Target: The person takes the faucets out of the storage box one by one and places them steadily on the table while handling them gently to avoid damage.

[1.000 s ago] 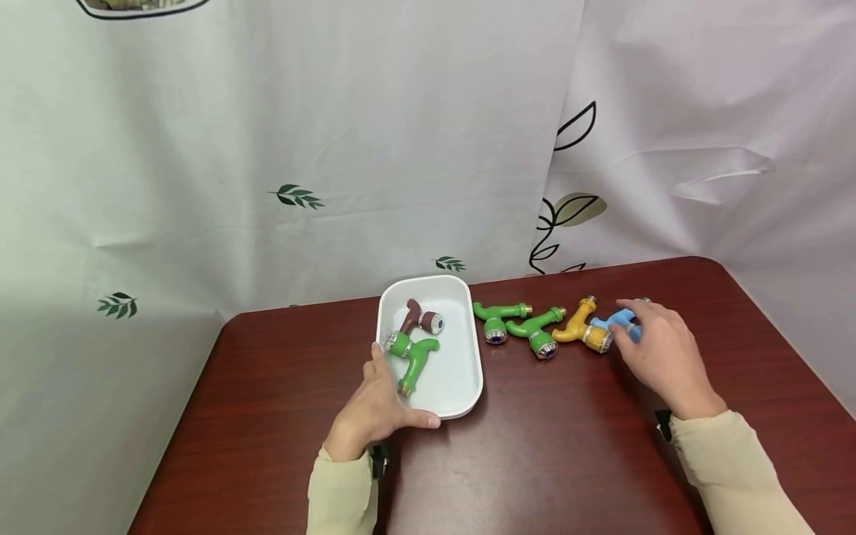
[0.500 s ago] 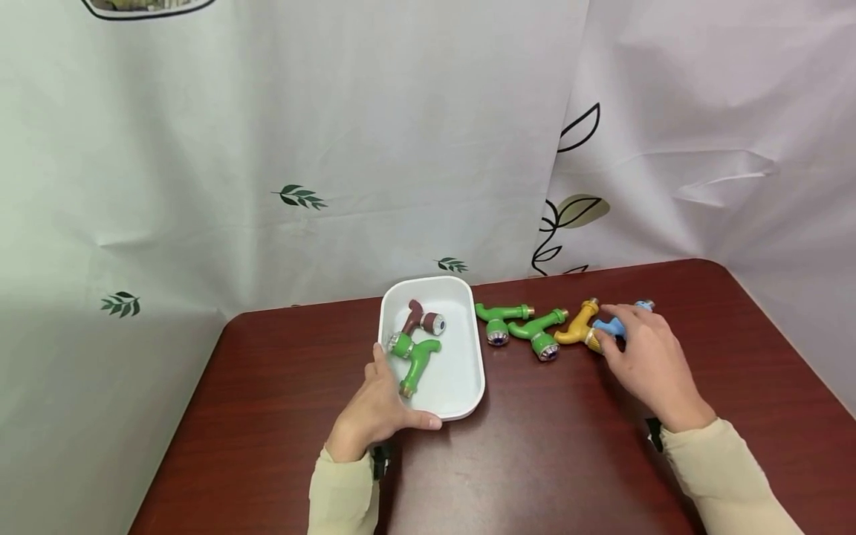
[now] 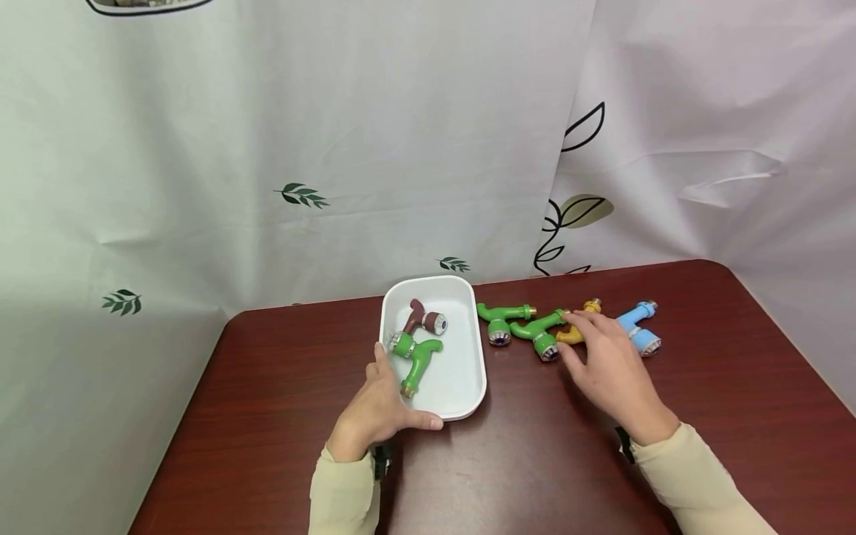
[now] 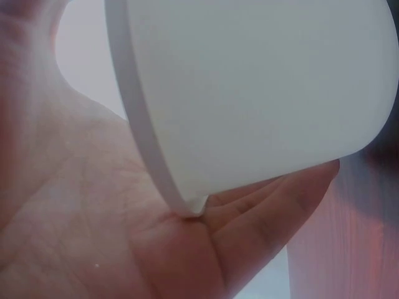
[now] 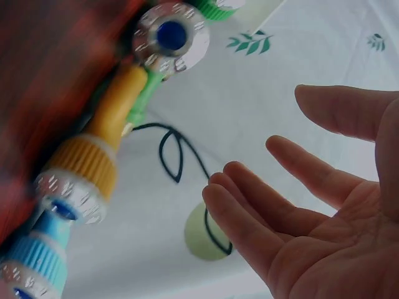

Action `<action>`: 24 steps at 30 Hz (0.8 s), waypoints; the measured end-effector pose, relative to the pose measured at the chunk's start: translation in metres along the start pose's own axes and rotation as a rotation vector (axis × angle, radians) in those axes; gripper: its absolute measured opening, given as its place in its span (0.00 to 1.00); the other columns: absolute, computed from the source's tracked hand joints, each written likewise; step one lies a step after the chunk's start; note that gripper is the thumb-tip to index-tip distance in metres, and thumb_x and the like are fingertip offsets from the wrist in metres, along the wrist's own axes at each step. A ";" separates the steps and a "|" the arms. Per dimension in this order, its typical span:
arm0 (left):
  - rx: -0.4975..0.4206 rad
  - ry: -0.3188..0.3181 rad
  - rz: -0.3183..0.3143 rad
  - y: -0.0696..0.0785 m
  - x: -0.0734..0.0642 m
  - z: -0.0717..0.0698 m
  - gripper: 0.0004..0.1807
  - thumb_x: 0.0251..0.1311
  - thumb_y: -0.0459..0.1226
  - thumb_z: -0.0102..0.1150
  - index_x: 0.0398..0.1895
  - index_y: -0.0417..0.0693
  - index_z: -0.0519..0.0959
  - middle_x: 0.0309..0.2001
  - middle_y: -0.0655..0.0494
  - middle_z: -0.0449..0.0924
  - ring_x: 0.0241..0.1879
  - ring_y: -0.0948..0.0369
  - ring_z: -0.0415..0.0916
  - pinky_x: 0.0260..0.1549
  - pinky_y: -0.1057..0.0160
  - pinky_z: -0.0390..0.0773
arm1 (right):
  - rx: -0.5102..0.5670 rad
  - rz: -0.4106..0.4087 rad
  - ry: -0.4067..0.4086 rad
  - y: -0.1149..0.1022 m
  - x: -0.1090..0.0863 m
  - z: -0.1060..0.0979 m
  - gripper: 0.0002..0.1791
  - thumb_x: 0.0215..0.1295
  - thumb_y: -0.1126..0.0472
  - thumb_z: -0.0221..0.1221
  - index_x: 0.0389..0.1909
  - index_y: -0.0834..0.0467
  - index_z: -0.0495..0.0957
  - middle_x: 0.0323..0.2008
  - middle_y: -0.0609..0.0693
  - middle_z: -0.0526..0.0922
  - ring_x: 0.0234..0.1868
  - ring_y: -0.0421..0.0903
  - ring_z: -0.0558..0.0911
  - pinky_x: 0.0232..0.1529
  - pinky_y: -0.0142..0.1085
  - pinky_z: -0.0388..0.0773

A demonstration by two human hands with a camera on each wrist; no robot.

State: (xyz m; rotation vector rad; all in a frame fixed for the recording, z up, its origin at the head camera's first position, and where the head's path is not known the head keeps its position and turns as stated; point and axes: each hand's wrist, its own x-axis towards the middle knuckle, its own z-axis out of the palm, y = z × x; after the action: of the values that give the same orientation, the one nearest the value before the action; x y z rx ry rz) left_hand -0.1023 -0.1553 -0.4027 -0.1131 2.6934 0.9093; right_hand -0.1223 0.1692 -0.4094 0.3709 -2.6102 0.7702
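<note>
In the head view my left hand point(image 3: 371, 409) rests against the near-left corner of a white tray point(image 3: 468, 357), thumb along its front and fingers along its left side. The left wrist view has its straight fingers flat to the tray wall point(image 4: 268, 93). Inside the tray lie a maroon tap point(image 3: 414, 318) and a green tap point(image 3: 419, 362). My right hand point(image 3: 611, 375) hovers with spread fingers over a yellow tap point(image 3: 571, 337), hiding much of it. Nothing is between its fingers in the right wrist view. A blue tap point(image 3: 635, 319) lies just right of this hand.
Two more green taps, one beside the tray point(image 3: 501, 316) and another green tap point(image 3: 538, 328) closer to the right hand, continue the row on the dark red tabletop point(image 3: 287, 371). A white printed curtain point(image 3: 401, 148) hangs behind the table's back edge.
My right hand has moved left, from over the blue tap to over the yellow tap, leaving the blue tap in full view. The left hand and tray stay in place.
</note>
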 end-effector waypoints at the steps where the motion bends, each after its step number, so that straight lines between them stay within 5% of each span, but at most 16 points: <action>1: 0.002 0.002 0.003 0.000 0.000 0.000 0.89 0.25 0.55 0.88 0.78 0.32 0.28 0.69 0.26 0.55 0.57 0.42 0.71 0.58 0.45 0.72 | 0.009 -0.001 -0.003 -0.003 0.001 0.001 0.24 0.58 0.66 0.69 0.56 0.68 0.80 0.53 0.67 0.79 0.55 0.68 0.75 0.56 0.62 0.69; 24: 0.016 0.001 0.007 -0.001 0.001 -0.001 0.89 0.26 0.54 0.88 0.77 0.31 0.27 0.69 0.25 0.54 0.58 0.41 0.71 0.58 0.44 0.71 | 0.109 -0.039 -0.092 -0.057 0.012 0.021 0.26 0.61 0.62 0.70 0.60 0.64 0.78 0.57 0.62 0.78 0.57 0.61 0.75 0.57 0.57 0.72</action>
State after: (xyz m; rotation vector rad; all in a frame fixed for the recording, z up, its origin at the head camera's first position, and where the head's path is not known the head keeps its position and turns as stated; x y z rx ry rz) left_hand -0.1030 -0.1564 -0.4031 -0.1008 2.7029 0.8900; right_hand -0.1187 0.1097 -0.3943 0.4987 -2.6441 0.9046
